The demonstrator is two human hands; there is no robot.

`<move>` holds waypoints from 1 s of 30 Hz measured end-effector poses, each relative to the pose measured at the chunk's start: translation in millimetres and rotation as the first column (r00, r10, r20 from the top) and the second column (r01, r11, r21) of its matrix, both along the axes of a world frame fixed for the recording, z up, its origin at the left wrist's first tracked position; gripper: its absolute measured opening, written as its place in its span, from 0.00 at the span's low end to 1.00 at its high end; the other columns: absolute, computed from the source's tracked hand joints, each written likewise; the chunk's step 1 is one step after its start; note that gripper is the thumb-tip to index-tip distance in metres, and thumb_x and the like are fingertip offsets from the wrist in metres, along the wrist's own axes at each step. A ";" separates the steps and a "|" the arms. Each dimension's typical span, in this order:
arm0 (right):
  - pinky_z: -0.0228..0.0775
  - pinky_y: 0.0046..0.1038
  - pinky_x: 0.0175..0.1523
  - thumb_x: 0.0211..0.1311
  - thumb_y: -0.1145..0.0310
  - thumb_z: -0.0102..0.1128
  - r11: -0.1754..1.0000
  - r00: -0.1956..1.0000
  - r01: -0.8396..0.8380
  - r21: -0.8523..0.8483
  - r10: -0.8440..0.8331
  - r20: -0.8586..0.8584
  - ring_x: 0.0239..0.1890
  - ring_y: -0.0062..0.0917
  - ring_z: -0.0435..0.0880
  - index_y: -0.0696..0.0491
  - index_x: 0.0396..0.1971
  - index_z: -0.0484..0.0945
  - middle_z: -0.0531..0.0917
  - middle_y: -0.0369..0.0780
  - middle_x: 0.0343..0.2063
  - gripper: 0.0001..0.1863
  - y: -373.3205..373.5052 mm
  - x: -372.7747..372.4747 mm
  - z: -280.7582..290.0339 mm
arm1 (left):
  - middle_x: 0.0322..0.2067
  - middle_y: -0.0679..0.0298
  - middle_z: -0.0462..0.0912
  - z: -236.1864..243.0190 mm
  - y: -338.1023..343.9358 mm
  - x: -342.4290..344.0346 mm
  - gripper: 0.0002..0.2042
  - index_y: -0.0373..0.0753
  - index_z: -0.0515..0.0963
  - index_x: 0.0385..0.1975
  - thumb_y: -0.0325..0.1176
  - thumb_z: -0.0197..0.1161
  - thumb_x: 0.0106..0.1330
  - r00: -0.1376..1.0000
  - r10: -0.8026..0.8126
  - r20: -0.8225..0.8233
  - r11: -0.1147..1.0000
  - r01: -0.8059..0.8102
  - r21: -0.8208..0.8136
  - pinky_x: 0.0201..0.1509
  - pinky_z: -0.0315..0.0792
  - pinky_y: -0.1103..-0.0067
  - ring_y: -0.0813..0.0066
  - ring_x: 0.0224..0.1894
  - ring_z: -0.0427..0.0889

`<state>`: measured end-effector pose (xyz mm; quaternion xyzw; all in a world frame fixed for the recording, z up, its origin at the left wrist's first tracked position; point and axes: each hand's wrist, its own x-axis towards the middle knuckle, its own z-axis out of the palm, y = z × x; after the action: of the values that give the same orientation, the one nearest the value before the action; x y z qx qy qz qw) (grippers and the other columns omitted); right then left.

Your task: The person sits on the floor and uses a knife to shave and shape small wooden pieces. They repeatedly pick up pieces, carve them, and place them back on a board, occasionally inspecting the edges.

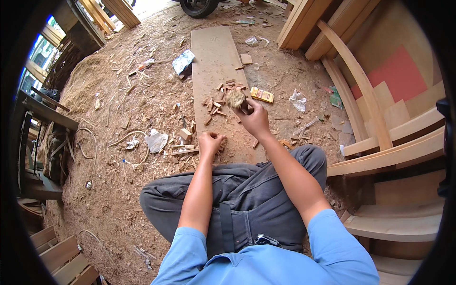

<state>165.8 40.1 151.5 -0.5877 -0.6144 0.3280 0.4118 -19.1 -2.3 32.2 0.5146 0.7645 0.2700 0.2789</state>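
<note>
My right hand (255, 118) is closed around a wooden mallet (235, 99) with a worn, frayed round end, raised over a long flat board (213, 52). Lower and to the left, my left hand (210, 143) rests by the board's near left edge with its fingers curled together; what they pinch is too small to name. Several short reddish wood pieces (217, 107) lie in a loose pile on the board, between the mallet and my left hand. Just right of the mallet is a yellow box (262, 94).
Shavings and offcuts cover the floor (118, 166). A silvery packet (183, 62) and a clear plastic bag (156, 141) lie left of the board. Large curved wooden frames (394, 152) stand close on my right. A wheel (198, 7) shows at the far end; slatted wood (61, 256) is at lower left.
</note>
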 end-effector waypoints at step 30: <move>0.71 0.30 0.56 0.51 0.50 0.67 0.970 0.894 -0.155 -0.189 0.056 -0.445 0.50 0.37 0.81 0.69 0.49 0.77 0.82 0.55 0.47 0.36 51.2 -19.5 -80.3 | 0.30 0.54 0.87 2.4 5.2 10.0 0.10 0.37 0.86 0.35 0.33 0.72 0.55 0.969 -0.231 0.090 0.973 0.229 0.022 0.39 0.79 0.73 0.64 0.32 0.87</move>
<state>146.3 91.3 71.2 -0.5065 -0.4977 0.5391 0.4529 -9.1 2.9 34.6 0.5883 0.6844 0.2639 0.3403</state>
